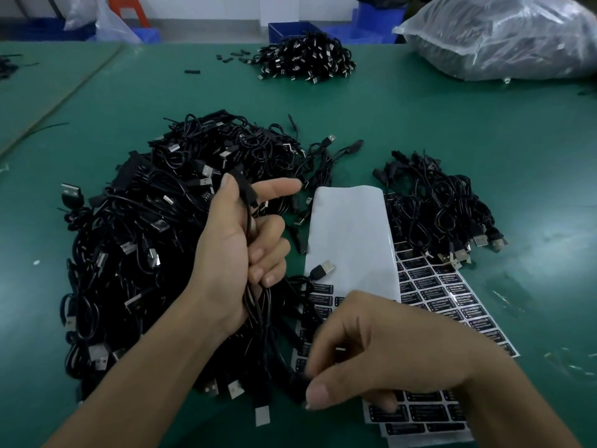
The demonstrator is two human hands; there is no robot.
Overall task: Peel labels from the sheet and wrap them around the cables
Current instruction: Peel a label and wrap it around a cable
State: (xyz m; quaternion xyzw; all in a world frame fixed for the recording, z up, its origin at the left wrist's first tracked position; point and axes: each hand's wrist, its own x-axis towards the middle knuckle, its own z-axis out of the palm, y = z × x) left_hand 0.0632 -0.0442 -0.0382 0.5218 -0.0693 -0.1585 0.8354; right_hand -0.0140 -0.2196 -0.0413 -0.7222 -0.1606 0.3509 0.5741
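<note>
The label sheet [352,234] lies flat on the green tabletop [484,130], between two heaps. Its top part is bare white, and black labels fill the lower part. The right hand [387,344] is over its near end. Its fingers [318,396] are curled tight and pinch a small black thing [298,384]; label or cable, I cannot tell. The left hand [235,247] grips a bunch of cables [258,318], three fingers curled round it and the pointing finger straight. A big cable heap [139,237] sits to the left and a small heap [442,205] to the right. A plastic bag [504,37] is far back.
</note>
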